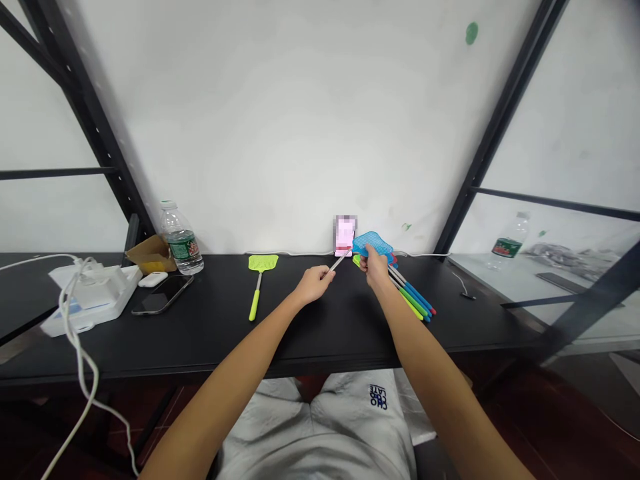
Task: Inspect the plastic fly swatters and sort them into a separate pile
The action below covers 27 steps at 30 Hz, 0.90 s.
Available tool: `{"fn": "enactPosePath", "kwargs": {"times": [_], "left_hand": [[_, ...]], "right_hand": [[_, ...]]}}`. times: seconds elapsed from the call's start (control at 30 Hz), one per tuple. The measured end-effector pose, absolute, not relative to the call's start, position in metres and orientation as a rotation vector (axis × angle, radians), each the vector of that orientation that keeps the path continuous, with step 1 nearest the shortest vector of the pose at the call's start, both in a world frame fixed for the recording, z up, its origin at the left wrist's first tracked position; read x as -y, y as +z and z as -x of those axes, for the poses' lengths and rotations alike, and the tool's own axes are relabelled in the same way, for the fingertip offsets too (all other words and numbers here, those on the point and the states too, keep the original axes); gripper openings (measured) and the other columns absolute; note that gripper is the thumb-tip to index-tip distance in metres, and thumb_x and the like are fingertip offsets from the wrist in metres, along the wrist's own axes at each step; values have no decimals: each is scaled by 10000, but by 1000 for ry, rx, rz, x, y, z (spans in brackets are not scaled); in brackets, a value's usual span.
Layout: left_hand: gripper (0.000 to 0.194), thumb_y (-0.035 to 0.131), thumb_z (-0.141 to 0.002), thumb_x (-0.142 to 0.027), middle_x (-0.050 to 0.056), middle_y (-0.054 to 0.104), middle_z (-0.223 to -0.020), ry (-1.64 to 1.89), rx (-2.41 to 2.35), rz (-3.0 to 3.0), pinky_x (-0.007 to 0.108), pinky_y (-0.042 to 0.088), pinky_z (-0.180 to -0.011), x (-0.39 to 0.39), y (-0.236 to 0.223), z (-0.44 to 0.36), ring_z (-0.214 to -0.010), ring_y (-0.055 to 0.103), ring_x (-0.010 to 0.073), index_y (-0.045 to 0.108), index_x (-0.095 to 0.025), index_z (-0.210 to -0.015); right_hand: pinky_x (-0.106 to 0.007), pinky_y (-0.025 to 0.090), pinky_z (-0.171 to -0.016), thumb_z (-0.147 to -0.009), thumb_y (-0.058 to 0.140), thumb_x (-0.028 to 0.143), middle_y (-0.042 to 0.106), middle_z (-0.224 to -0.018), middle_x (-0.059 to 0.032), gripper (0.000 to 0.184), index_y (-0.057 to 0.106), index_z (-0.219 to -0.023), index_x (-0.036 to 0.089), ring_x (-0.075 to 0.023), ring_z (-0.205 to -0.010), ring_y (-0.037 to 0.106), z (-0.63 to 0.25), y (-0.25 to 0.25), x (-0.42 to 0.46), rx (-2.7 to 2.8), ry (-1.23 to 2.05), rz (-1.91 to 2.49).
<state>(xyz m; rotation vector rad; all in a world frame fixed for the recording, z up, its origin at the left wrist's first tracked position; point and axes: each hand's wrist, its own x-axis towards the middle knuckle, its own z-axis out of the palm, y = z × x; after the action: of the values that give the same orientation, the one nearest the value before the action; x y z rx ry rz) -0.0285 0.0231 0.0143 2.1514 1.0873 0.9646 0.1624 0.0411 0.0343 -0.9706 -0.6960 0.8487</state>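
Two hands, both occupied: your left hand (313,283) was closed around the thin metal rod (342,259) of a blue fly swatter (373,245), and the rod ran up to the left edge of the blue mesh head. Your right hand (376,268) pinched that head from the near side, thumb and fingers nearly together. Couldn't tell the grip colour; your left fist hid that end. The swatter was tilted above the black desk (300,347), roughly mid-width, toward the wall.

Just under and right of your right hand lay a bunch of swatters (413,297), with blue, green, yellow-green and red showing, handles fanned toward you and rightward, heads partly covered. One yellow-green swatter (263,263) lay apart, left of your left hand, head toward the wall.

Phone with a pinkish, blurred screen (345,235) stood upright near the wall, just behind the rod. Far left, you had a water bottle (183,245), an open cardboard box (153,255), a small white case (153,279), a dark phone lying flat (164,295) and white cables (75,333).
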Motion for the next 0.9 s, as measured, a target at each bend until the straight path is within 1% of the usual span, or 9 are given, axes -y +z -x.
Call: {"fn": "enactPosePath", "kwargs": {"times": [0.13, 0.3, 0.4, 0.67, 0.8, 0.9], "left_hand": [[341, 447, -867, -440, -12, 570, -604, 930, -1100, -2268, 234, 361, -583, -22, 15, 30, -597, 512, 127, 576, -175, -697], [328, 443, -871, -407, 0, 595, -609, 954, -1116, -2267, 240, 380, -605, -25, 12, 30, -606, 540, 137, 623, -169, -736], [317, 435, -874, -382, 2, 604, -604, 953, -1122, -2240, 243, 390, -616, -27, 11, 29, -600, 557, 139, 639, -165, -766], [315, 383, -890, -333, -10, 596, -584, 948, -1096, -2230, 246, 387, -619, -26, 11, 29, -575, 562, 133, 630, -167, -788], [288, 398, -884, -322, -5, 597, -610, 951, -1114, -2256, 244, 374, -618, -25, 12, 29, -587, 539, 132, 620, -175, -774], [274, 415, -879, -322, 0, 588, -637, 948, -1137, -2302, 240, 353, -606, -24, 13, 30, -612, 517, 134, 603, -179, -739]], "right_hand": [[-189, 249, -316, -782, 594, 349, 462, -470, 32, 297, 389, -620, 207, -66, -379, 387, -161, 35, -40, 711, 840, 992], [-189, 251, -319, -785, 605, 361, 447, -473, 43, 335, 356, -617, 214, -60, -367, 376, -162, 35, -41, 680, 808, 1008], [-185, 246, -318, -777, 615, 347, 443, -463, 42, 331, 363, -611, 211, -58, -367, 369, -162, 36, -39, 661, 820, 997], [-197, 265, -326, -772, 622, 394, 452, -475, 38, 336, 391, -612, 210, -64, -370, 371, -161, 33, -42, 716, 774, 1017], [-209, 284, -344, -769, 626, 387, 438, -469, 36, 337, 406, -586, 209, -75, -392, 382, -162, 30, -44, 771, 716, 1007], [-221, 301, -362, -779, 608, 414, 452, -474, 27, 346, 413, -575, 212, -89, -410, 399, -162, 29, -44, 841, 678, 1042]]}}
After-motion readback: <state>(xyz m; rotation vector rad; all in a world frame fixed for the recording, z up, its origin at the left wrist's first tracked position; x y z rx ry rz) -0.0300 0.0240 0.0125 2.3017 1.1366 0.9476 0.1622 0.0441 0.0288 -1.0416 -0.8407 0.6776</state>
